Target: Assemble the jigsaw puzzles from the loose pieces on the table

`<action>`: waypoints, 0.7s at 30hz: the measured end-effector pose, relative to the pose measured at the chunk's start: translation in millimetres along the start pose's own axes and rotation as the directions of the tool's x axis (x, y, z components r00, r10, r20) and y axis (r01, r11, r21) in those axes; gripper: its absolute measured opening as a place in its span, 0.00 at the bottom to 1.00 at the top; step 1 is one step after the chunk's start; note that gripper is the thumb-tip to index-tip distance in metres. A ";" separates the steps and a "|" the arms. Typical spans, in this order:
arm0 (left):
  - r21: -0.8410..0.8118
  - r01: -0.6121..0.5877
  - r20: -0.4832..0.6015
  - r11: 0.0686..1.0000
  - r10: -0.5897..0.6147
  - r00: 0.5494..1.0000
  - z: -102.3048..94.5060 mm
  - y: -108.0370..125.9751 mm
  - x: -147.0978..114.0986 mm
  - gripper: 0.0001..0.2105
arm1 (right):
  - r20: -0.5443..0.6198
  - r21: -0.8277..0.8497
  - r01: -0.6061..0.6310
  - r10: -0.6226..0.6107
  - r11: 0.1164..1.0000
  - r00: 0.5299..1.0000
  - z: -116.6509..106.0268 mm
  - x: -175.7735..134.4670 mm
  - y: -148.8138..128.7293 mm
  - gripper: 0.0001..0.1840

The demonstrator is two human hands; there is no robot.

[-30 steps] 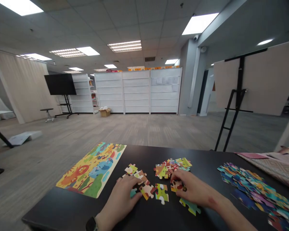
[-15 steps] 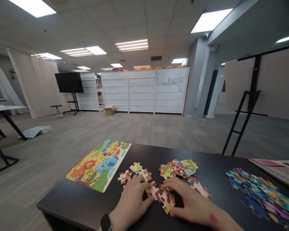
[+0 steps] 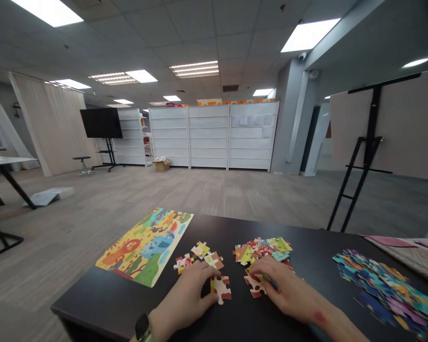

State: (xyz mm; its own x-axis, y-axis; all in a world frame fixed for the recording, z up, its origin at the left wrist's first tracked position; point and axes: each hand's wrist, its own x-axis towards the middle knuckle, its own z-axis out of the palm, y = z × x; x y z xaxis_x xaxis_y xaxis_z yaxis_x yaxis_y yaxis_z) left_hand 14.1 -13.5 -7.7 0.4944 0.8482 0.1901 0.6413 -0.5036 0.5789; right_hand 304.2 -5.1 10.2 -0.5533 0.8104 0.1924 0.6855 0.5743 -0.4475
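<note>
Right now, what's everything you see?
Animal picture: 1, yellowish, table left
Mixed puzzle pile: 1, multicoloured, table middle
Other puzzle pile: 1, bluish, table right
Loose puzzle pieces: several, multicoloured, near hands
Table: 1, black, below hands
Patterned thing: 1, pinkish, far right
Side table: 1, white, left
Screen: 1, black, back left
Stool: 1, dark, back left
Box: 1, brown, back
Shelves: several, white, back
Board: 1, pale, right
Curtains: 2, pale, left
Lights: several, white, ceiling
Watch: 1, dark, left wrist
Left hand: 1, bare, near pieces
Right hand: 1, bare, near pieces
</note>
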 end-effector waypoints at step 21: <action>0.026 -0.105 -0.001 0.994 0.105 0.994 13.7 18.8 3.6 0.12 | 0.118 0.087 -0.058 0.048 0.995 0.992 8.4 1.5 -18.5 0.22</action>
State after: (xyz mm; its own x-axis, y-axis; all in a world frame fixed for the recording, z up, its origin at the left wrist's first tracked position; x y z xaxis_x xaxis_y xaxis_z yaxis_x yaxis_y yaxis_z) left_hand 35.9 -22.2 -7.0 0.5583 0.7909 0.2507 0.6010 -0.5938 0.5350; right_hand 286.7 -15.5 11.5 -0.5721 0.8175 0.0662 0.6729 0.5139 -0.5321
